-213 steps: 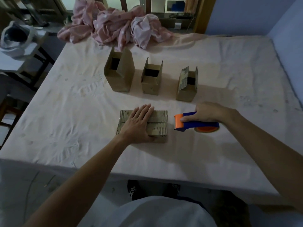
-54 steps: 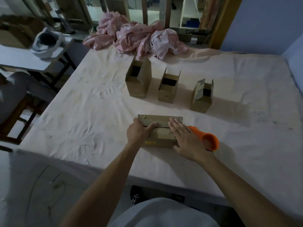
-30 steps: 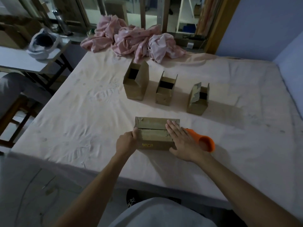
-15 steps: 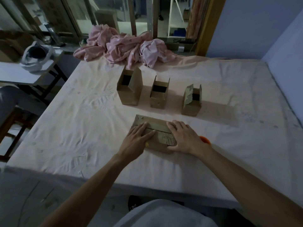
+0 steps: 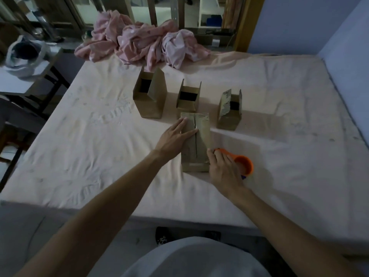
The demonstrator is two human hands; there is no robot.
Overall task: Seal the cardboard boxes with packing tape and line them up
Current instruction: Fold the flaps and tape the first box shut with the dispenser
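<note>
One closed box (image 5: 201,136), head view, lies on the mattress (image 5: 99,136), its seam apparently untaped, left hand (image 5: 173,136) pressing flat, right hand (image 5: 223,170) over the tape dispenser (image 5: 244,163), grasp indiscernible; lifting pressure early would probably let flaps spring apart.

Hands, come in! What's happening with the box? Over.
Left hand flat on closed box. Right hand at tape dispenser, grip unclear. Three open boxes stand behind.
</note>
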